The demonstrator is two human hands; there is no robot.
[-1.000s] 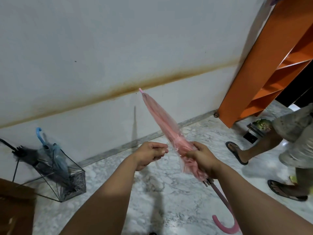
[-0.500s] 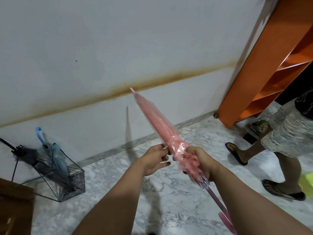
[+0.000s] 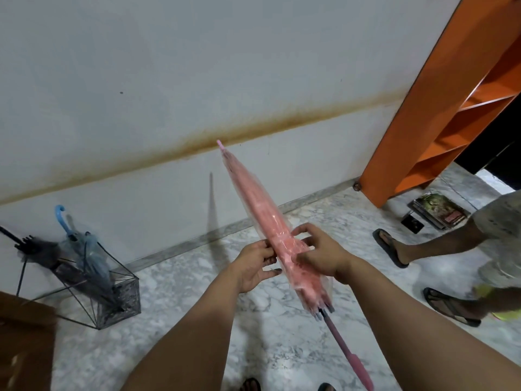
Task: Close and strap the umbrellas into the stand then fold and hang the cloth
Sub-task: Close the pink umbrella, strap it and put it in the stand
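Note:
I hold a closed pink umbrella (image 3: 255, 204) slanted, tip up toward the wall, pink handle down near my legs. My right hand (image 3: 318, 251) wraps its folded canopy from the right. My left hand (image 3: 255, 263) pinches the canopy's left side at the same height. A black wire umbrella stand (image 3: 112, 289) sits on the floor at the left by the wall. It holds a blue umbrella (image 3: 84, 249) with a curved blue handle and a black umbrella (image 3: 36, 248), both leaning left.
An orange shelf unit (image 3: 439, 114) leans against the wall at the right. Another person's legs in sandals (image 3: 394, 249) stand at the right on the marble floor, near a stack of books (image 3: 438, 210). A brown piece of furniture (image 3: 25, 348) fills the lower left corner.
My left hand has come onto the umbrella's canopy. My right hand loosened and shifted up the canopy. The umbrella swung slightly left and slid down. The other person stepped right.

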